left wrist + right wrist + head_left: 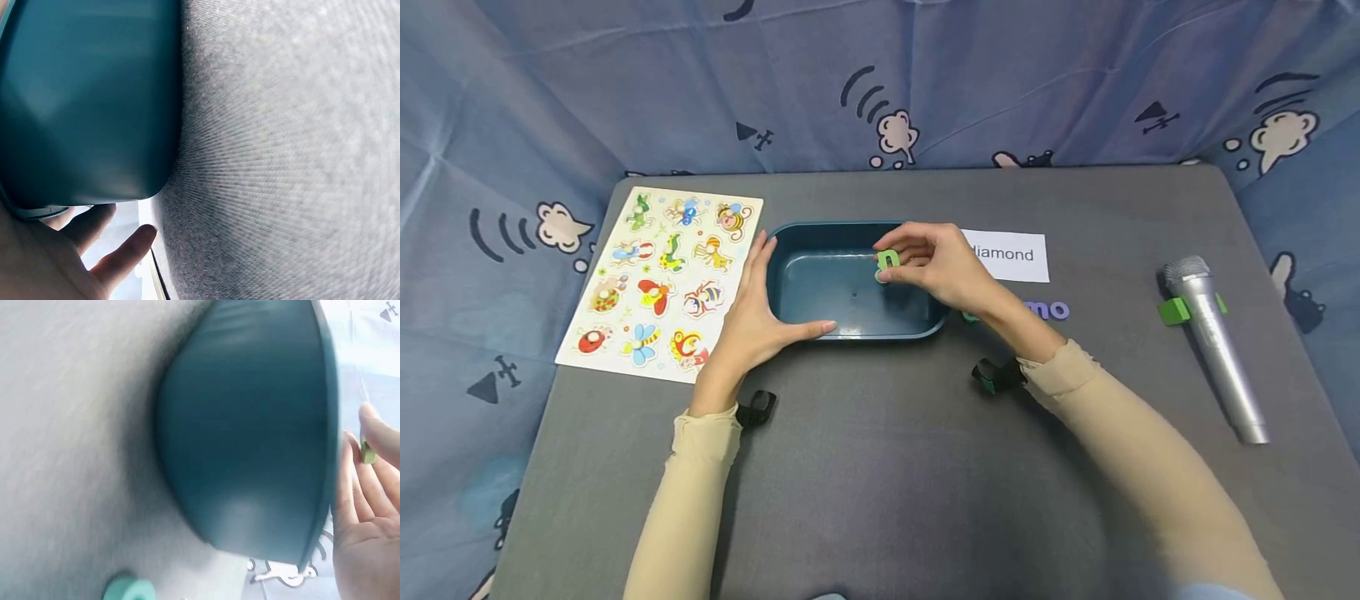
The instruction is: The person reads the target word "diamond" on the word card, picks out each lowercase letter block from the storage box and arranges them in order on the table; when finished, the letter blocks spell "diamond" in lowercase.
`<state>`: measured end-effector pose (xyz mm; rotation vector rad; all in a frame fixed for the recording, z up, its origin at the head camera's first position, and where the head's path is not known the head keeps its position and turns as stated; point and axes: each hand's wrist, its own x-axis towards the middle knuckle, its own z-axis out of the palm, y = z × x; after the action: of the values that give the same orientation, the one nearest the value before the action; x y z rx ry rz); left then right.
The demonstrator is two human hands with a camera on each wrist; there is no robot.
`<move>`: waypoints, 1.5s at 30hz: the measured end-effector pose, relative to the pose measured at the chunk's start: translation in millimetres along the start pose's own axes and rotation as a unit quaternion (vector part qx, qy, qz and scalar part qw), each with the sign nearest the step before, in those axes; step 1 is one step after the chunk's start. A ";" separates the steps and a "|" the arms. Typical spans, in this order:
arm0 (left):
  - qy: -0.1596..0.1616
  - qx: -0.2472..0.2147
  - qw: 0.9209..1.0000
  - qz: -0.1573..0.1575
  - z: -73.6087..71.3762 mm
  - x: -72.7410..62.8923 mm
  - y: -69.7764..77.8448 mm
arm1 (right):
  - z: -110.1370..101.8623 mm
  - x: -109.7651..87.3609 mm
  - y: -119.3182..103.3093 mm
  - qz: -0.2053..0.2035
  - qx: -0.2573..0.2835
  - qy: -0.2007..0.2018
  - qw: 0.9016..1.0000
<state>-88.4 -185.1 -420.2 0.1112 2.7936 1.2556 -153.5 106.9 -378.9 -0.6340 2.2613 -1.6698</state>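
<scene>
A green letter n [889,259] is pinched between the thumb and fingers of my right hand [936,262], over the right part of a dark teal plastic bin [850,337]. In the right wrist view the letter [367,453] shows edge-on at the fingertips, above the bin's rim. My left hand [752,317] rests against the bin's left side with fairly straight fingers, its thumb lying along the front rim. Purple letters [1058,310] and a partly hidden green letter [970,317] lie right of the bin. A white card [1015,262] printed "diamond" is partly covered by my right hand.
Left of the bin lies a board [655,287] with colourful insect pictures, close to my left hand. A silver microphone [1217,350] with a green piece [1174,312] at its neck lies on the right of the grey table [880,483]. A patterned blue curtain [805,83] hangs behind.
</scene>
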 end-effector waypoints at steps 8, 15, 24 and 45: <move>0.002 0.000 1.000 0.002 -0.8 0.1 -0.5 | -30.7 -28.5 -1.5 -0.055 -0.097 0.048 0.993; 0.001 -0.001 1.000 0.001 -0.2 0.2 -1.7 | -73.1 -63.4 6.2 -0.034 -0.181 0.104 0.978; 0.000 0.002 1.000 -0.004 -0.3 -0.2 -1.5 | -123.9 -105.6 32.1 0.037 -0.281 0.125 0.951; -0.002 -0.002 1.000 0.002 0.4 0.4 -1.3 | -157.5 -148.7 72.9 0.107 -0.375 0.069 0.918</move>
<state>-88.9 -185.6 -421.4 0.1206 2.7882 1.2614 -109.1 329.3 -407.3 -0.3846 2.9390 -0.7250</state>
